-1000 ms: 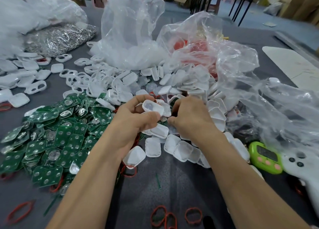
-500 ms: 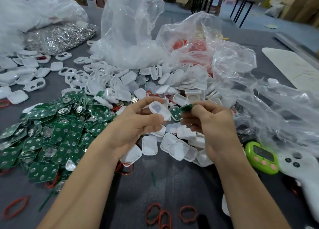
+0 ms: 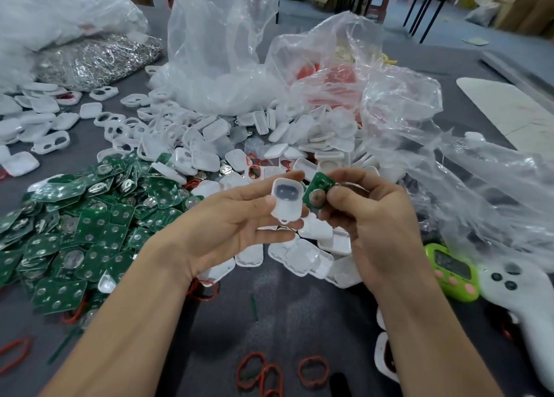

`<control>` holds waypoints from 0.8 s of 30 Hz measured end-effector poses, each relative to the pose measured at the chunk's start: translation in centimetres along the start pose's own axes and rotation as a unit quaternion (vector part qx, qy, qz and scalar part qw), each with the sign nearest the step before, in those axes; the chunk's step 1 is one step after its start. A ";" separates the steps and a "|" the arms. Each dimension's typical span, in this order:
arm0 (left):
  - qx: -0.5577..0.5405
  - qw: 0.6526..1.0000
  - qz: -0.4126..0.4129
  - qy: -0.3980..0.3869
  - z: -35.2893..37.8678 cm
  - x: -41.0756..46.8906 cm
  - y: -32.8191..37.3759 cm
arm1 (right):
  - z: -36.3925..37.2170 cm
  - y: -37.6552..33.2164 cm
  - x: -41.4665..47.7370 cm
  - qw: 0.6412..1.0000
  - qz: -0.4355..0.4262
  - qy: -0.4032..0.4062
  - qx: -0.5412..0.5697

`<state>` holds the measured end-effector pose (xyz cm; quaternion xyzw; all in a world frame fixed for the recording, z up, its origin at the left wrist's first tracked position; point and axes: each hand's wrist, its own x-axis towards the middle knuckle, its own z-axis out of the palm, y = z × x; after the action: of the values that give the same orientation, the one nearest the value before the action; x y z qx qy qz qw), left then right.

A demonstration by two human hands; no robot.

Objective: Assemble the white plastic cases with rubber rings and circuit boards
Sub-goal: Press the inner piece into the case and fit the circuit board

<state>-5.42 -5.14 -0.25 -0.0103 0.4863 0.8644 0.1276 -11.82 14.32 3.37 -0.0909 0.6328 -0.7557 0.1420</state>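
Observation:
My left hand (image 3: 239,220) holds a white plastic case half (image 3: 286,199) between thumb and fingers, its hollow side facing me. Right beside it, my right hand (image 3: 368,217) pinches a small green circuit board (image 3: 317,194) with a round metal contact, its edge almost touching the case. Both are raised above the table. Below and behind them lies a heap of white case halves (image 3: 299,145). A pile of green circuit boards (image 3: 84,223) spreads to the left. Red rubber rings (image 3: 269,372) lie near the front edge.
Crumpled clear plastic bags (image 3: 419,133) cover the right and back. A bag of metal clips (image 3: 99,58) sits at the back left. A green timer (image 3: 452,271) and a white controller (image 3: 521,300) lie at the right on the grey table (image 3: 299,315).
Both hands have lifted off the heap towards me. My right hand has picked up a green circuit board and brought it beside the white case, which my left hand has turned hollow side up.

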 end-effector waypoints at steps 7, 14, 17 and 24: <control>-0.029 0.999 -0.002 0.031 0.6 0.4 -0.1 | 0.6 0.1 -0.4 0.994 -0.092 0.016 -0.059; 0.003 0.998 -0.013 0.063 0.4 0.9 -0.5 | 0.8 0.5 -0.2 0.995 -0.068 0.005 -0.068; 0.009 0.998 -0.014 0.067 0.4 0.9 -0.7 | 0.7 0.8 0.0 0.995 -0.046 0.010 -0.088; 0.015 0.997 -0.018 0.067 0.3 1.0 -0.8 | 1.0 1.6 0.2 0.987 -0.061 0.037 -0.146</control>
<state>-6.15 -4.31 -0.93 -0.0749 0.5063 0.8520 0.1105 -11.57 13.11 2.00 -0.1210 0.7346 -0.6651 0.0573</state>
